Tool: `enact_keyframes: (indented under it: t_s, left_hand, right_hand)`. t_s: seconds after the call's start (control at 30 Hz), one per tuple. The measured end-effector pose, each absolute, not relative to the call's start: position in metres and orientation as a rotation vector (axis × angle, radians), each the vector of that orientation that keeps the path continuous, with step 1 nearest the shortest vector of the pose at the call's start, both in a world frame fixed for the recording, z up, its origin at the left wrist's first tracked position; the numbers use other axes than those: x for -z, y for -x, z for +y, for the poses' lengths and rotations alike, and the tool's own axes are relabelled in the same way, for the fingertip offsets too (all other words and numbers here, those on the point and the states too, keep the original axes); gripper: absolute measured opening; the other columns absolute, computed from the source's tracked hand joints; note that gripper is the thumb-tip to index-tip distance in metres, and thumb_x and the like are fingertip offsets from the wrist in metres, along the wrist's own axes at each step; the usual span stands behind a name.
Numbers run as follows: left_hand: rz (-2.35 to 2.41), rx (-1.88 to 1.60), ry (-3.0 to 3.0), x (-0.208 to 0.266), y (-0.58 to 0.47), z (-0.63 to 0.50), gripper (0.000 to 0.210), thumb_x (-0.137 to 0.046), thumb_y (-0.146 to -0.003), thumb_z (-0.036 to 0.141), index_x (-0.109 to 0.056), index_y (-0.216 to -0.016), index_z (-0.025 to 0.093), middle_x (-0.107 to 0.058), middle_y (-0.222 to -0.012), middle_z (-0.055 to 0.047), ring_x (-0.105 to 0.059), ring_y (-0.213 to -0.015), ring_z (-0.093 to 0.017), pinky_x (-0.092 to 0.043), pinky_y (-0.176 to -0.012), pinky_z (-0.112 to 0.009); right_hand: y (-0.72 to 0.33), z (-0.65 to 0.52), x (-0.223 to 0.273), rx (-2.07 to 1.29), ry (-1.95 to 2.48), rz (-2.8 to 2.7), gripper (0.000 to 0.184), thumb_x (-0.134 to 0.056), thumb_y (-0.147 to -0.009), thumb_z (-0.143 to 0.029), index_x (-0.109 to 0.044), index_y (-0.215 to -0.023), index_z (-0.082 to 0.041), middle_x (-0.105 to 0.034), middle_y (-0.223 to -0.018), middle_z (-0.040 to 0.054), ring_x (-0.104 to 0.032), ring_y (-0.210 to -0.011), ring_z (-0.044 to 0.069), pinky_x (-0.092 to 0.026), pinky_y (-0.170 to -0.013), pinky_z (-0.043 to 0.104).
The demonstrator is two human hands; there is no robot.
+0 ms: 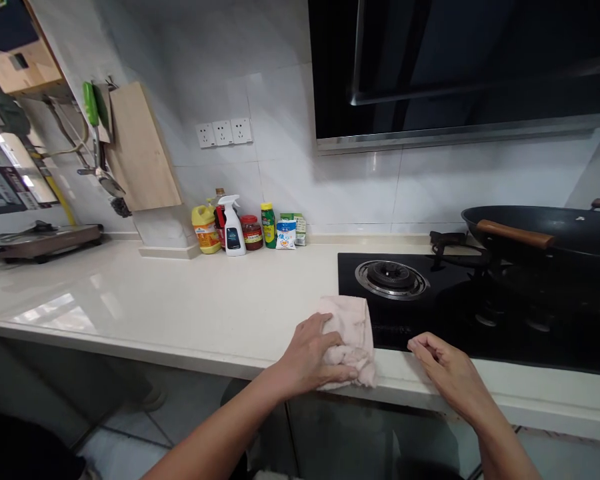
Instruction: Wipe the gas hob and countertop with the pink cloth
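Observation:
A pale pink cloth (347, 320) lies partly bunched at the counter's front edge, overlapping the left edge of the black gas stove (395, 327). My left hand (313, 357) grips the cloth, its thumb and fingers pressed into the folds. Over the stove's front edge, my right hand (445, 370) is closed with fingers curled in; whether anything is inside cannot be seen. A gap separates it from the cloth.
A black wok (570, 233) with wooden handles sits on the right burner. Along the wall stand a white spray bottle (234, 230), a yellow jug (206, 230), jars and packets. The range hood (460, 67) hangs overhead. A cutting board (143, 150) hangs left.

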State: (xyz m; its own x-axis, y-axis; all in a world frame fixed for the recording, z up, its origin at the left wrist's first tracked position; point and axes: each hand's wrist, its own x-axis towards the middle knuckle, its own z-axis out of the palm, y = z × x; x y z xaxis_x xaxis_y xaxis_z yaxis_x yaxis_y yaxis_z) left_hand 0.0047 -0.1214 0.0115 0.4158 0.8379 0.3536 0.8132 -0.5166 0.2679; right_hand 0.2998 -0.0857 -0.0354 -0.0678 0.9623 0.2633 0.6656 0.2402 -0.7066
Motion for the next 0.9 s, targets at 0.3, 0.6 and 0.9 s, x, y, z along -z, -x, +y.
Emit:
enact_keyframes:
  t_s: [0.3, 0.6, 0.9]
  left_hand:
    - [1.821, -0.958, -2.526, 0.013, 0.056, -0.138, 0.039, -0.07, -0.085, 0.057, -0.074, -0.111, 0.029, -0.053, -0.145, -0.01, -0.052, -0.13, -0.034, -0.045, -0.106, -0.049]
    - [2.065, -1.134, -2.545, 0.024, 0.11, -0.149, 0.038, -0.051, -0.097, 0.055, -0.074, -0.111, 0.028, -0.059, -0.138, -0.011, -0.056, -0.127, -0.031, -0.05, -0.101, -0.047]
    - [2.362, -1.151, -2.478, 0.024, 0.142, -0.16, 0.044, -0.046, -0.096, 0.06, -0.07, -0.114, 0.027, -0.063, -0.127, -0.011, -0.055, -0.127, -0.031, -0.051, -0.098, -0.044]
  right_hand:
    - [-0.296, -0.091, 0.032, -0.574, 1.558, -1.777, 0.046, -0.041, -0.091, -0.065, -0.06, -0.077, -0.025, -0.057, -0.069, -0.0029, -0.05, -0.067, 0.016, -0.036, -0.059, 0.025]
    - [-0.298, -0.092, 0.034, -0.59, 1.527, -1.782, 0.046, -0.041, -0.092, -0.066, -0.06, -0.08, -0.026, -0.057, -0.071, -0.0028, -0.049, -0.069, 0.016, -0.035, -0.061, 0.026]
    - [-0.296, -0.092, 0.033, -0.569, 1.534, -1.774, 0.045, -0.042, -0.092, -0.065, -0.059, -0.078, -0.026, -0.056, -0.069, -0.003, -0.049, -0.066, 0.016, -0.035, -0.06, 0.025]
